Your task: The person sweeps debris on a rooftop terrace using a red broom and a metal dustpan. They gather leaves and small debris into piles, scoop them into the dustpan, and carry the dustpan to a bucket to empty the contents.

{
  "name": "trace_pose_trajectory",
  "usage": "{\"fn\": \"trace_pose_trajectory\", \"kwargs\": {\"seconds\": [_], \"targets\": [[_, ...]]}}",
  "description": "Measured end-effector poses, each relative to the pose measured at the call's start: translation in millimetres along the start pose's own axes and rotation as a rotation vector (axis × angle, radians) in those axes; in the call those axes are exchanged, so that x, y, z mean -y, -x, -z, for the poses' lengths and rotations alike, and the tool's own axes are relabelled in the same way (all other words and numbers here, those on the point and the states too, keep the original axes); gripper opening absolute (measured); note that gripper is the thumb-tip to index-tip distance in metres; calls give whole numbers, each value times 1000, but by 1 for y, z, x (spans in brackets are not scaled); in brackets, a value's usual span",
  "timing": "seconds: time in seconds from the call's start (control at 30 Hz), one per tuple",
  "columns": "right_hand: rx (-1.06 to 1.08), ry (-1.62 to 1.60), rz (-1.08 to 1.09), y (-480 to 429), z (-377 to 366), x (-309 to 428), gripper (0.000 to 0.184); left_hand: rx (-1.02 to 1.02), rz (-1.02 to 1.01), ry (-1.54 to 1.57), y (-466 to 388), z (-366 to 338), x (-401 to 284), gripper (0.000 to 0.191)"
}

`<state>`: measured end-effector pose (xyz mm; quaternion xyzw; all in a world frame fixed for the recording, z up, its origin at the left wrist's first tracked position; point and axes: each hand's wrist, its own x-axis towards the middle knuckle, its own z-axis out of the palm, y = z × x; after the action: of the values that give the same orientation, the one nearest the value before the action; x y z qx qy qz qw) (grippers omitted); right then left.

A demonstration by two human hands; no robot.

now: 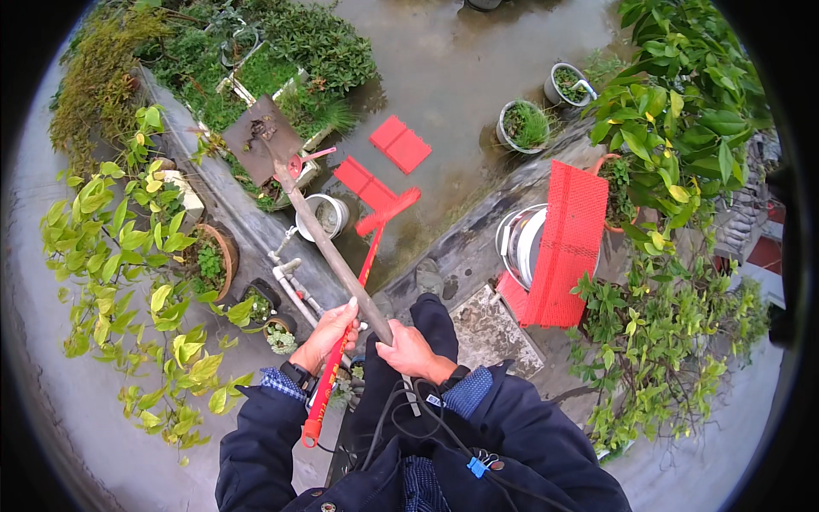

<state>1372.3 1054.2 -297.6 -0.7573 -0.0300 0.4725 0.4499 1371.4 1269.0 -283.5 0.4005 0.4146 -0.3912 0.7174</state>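
My right hand (414,351) grips the near end of a long wooden handle (323,240). At its far end is a square, rusty metal blade (262,139) with dark muck on it, of a shovel or hoe. My left hand (327,338) is closed round the red handle (331,371) of a long scrub brush, its thumb against the wooden handle. The brush's red bristle head (388,211) is over the wet ground, overlapping a red plastic floor tile (363,181) from my view. Another red tile (401,144) lies just beyond.
A white bucket (325,217) stands left of the brush beside white pipes (291,281). At right, red matting (566,249) leans over another bucket (512,240). Concrete kerbs (467,224) border the shallow water. Potted plants (524,126) and leafy shrubs (640,358) crowd both sides.
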Motion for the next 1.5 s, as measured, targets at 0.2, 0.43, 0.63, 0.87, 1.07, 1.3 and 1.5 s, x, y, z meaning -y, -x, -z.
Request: {"fn": "trace_pose_trajectory", "kwargs": {"seconds": [0.2,0.43,0.63,0.87,1.07,1.3,1.5], "targets": [[31,54,45,-17,-3,6,41,-144,-116,-198,-36,-13,-27,28],[410,86,216,-75,18,-12,55,-153,-366,-146,-100,41,1,22],[96,-183,-21,-129,63,-86,36,-91,-342,-203,-132,83,13,22],[-324,-299,-181,-197,105,-260,22,-104,-376,-246,-169,129,27,23],[-432,-306,-317,-248,94,-399,13,-3,-394,-89,-196,140,11,24],[-577,14,-232,-290,142,-476,18,9,-490,-122,-227,141,2,23],[-690,542,-121,-305,132,-491,17,-38,-525,-162,-216,132,3,22]]}}
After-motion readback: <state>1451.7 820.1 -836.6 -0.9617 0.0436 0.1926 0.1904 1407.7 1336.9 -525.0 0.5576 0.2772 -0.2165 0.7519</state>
